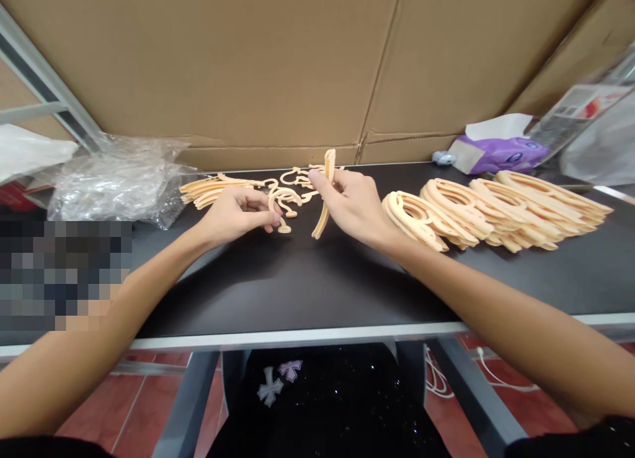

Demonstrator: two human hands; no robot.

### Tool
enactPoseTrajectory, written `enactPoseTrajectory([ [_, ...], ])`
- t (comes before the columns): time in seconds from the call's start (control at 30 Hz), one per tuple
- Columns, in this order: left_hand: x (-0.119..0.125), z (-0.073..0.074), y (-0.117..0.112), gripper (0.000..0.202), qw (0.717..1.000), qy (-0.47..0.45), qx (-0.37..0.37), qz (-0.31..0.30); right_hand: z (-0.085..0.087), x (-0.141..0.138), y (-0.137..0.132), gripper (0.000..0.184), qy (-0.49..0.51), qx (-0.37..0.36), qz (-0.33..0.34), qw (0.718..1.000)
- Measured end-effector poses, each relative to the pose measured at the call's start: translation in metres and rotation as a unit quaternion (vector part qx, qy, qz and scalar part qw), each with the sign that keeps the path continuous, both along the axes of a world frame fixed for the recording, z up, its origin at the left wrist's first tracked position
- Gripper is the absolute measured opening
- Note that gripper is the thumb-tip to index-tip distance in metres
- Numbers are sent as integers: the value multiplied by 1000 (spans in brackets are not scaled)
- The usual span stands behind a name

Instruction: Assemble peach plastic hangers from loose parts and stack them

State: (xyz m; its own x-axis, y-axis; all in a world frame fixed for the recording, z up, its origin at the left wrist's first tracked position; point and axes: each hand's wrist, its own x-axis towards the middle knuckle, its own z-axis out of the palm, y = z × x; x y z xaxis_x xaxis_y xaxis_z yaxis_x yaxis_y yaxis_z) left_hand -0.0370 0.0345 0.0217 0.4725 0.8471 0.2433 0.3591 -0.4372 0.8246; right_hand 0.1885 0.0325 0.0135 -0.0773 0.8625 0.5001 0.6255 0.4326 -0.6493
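Note:
My right hand is closed on a peach-coloured rubber ring piece, held edge-on and upright above the black table. My left hand pinches a thin curved peach strip that hangs from its fingertips. Between and behind the hands lie loose thin peach trimmings. A flat stack of peach strips lies just behind my left hand.
A long overlapping row of peach oval rings lies to the right. Crumpled clear plastic bags sit at the left. A purple tissue pack is at the back right. Cardboard walls stand behind the table.

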Motion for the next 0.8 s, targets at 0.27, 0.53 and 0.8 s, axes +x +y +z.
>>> enactPoseTrajectory([
  [0.27, -3, 1, 1, 16, 999, 45, 20, -8, 0, -4, -3, 54, -2, -42, 12, 999],
  [0.53, -6, -7, 6, 16, 999, 44, 14, -14, 1, -6, -3, 46, 5, -79, 43, 996],
  [0.8, -6, -8, 6, 16, 999, 18, 0, -32, 1, -2, -2, 33, 13, -71, 135, 988],
])
